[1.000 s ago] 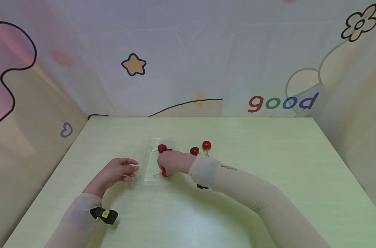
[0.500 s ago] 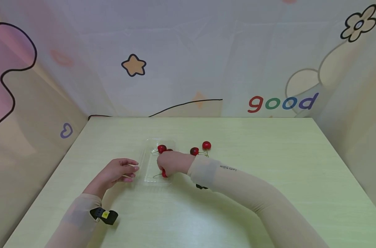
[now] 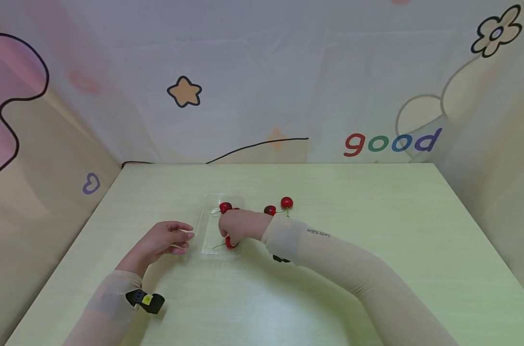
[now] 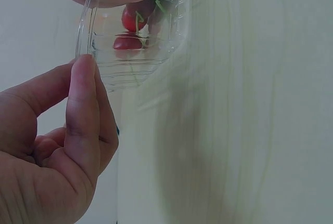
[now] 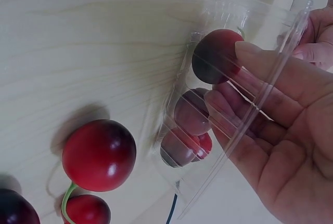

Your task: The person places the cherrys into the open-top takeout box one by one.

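Note:
My right hand point(image 3: 244, 225) reaches into a clear plastic container point(image 5: 260, 99). Its thumb and fingertips pinch a dark red cherry point(image 5: 216, 57) low inside, at the container's near end, its stem pointing left in the head view. More cherries point(image 5: 192, 112) lie in the container; the right hand partly covers them in the head view. At the container's left side is my left hand point(image 3: 168, 238). Its thumb and fingertips meet at the container's rim point(image 4: 86, 21) in the left wrist view and appear to pinch it.
Outside the container, to its right, cherries with green stems lie on the pale wooden table point(image 3: 352, 202): a brighter one point(image 3: 286, 203) and a darker one point(image 3: 270, 210). The right forearm crosses the table just in front of them. A printed cloth point(image 3: 253, 81) hangs behind the table.
The cherry under my right hand has shifted very slightly toward the near side, and its stem has dipped. Both hands otherwise stay almost still; the head view has shifted a little.

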Tool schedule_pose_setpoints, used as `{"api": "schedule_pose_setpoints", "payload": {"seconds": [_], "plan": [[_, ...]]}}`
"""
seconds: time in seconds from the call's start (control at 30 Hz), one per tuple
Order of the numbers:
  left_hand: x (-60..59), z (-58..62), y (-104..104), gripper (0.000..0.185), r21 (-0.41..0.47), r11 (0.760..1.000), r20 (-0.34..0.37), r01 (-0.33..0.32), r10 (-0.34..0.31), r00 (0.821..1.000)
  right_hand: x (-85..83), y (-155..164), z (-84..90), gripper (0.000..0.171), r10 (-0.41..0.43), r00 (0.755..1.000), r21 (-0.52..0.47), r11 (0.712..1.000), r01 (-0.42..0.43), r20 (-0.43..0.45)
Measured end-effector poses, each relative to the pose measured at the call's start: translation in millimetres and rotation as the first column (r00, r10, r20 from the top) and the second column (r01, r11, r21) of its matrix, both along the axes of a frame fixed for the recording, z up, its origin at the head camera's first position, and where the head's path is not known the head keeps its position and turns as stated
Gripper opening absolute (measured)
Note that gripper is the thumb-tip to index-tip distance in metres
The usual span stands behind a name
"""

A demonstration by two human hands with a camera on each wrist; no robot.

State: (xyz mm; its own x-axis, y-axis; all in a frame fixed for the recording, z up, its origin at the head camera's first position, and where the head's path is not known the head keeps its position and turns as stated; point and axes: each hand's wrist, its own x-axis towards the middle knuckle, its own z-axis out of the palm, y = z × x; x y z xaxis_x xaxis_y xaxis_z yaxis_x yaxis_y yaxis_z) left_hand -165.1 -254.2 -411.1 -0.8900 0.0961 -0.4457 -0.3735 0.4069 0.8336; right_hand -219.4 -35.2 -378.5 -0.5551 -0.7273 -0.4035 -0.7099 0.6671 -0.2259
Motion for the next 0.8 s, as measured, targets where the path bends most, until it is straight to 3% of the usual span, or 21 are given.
{"api": "schedule_pose_setpoints", "payload": {"seconds": [0.2, 0.37, 0.5, 0.8], "plan": [[-0.9, -1.3, -1, 0.043, -0.001, 1.0, -0.001, 0.003, -0.003, 1.0, 0.7, 0, 0.7, 0.037, -0.005, 1.0, -0.016, 1.0, 0.006, 0.012], [-1.1, -2.2, -2, 0.043, 0.002, 1.0, -0.003, 0.006, -0.006, 1.0, 1.4, 1, 0.5, 0.005, -0.038, 0.999, -0.028, 0.999, 0.039, 0.021], [-0.3, -1.2, -1, 0.043, -0.004, 1.0, -0.004, 0.007, -0.007, 1.0, -0.3, 2, -1.2, 0.028, -0.073, 0.996, -0.056, 0.996, 0.076, 0.043], [0.8, -0.9, -1, 0.043, -0.006, 1.0, -0.009, 0.009, -0.009, 1.0, -5.6, 14, 3.4, 0.028, -0.078, 0.994, -0.227, 0.969, 0.094, 0.075]]}}
